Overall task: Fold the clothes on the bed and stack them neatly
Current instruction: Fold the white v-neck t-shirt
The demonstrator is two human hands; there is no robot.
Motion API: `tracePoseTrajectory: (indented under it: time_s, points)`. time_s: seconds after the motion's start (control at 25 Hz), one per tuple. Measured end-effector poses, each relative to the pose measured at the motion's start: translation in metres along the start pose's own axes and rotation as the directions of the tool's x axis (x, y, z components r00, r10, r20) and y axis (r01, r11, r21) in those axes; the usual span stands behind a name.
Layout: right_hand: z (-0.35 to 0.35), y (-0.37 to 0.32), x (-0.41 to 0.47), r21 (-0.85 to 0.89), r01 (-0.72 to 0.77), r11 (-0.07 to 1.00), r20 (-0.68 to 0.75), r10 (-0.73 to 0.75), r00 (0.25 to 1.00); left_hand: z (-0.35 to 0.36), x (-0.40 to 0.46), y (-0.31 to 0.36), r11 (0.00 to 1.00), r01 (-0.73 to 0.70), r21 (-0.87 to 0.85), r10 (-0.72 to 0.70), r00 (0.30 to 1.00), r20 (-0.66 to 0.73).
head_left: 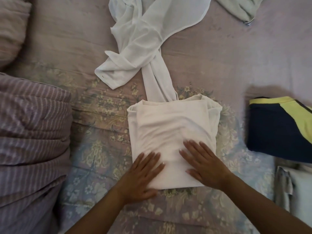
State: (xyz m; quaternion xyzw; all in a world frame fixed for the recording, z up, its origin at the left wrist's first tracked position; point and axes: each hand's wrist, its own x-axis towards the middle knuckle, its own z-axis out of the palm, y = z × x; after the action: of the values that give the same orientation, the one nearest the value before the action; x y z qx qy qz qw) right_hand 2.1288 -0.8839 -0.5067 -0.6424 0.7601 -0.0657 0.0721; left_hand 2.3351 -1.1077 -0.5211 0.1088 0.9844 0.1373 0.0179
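A white garment folded into a rectangle lies on the bed in front of me. My left hand lies flat on its near left corner, fingers straight. My right hand presses flat on its near right part, fingers spread. Beyond the fold, a loose white sheer garment sprawls crumpled toward the head of the bed, one strip of it reaching the folded piece's far edge. At the right sits a folded navy and yellow garment.
The bed has a mauve floral sheet. A striped purple quilt is bunched at the left, with a pillow beyond it. A pale green garment lies at the top right, and a grey cloth at the near right.
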Motion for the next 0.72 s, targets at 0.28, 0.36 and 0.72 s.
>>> tracePoseTrajectory:
  time_s: [0.28, 0.36, 0.72]
  points:
    - [-0.042, 0.042, -0.046, 0.086, 0.042, 0.995, 0.261, -0.063, 0.963, -0.031, -0.002, -0.004, 0.989, -0.026, -0.147, 0.005, 0.99, -0.144]
    - [-0.053, 0.042, -0.032, 0.316, -0.147, 0.937, 0.214, 0.08, 0.974, -0.051, 0.009, -0.009, 0.882, 0.198, -0.428, -0.271, 0.955, -0.117]
    - [-0.07, 0.065, 0.074, 0.802, -0.595, -0.048, 0.432, 0.735, 0.523, -0.072, 0.103, -0.077, -0.419, 0.241, -0.875, -0.883, 0.114, 0.455]
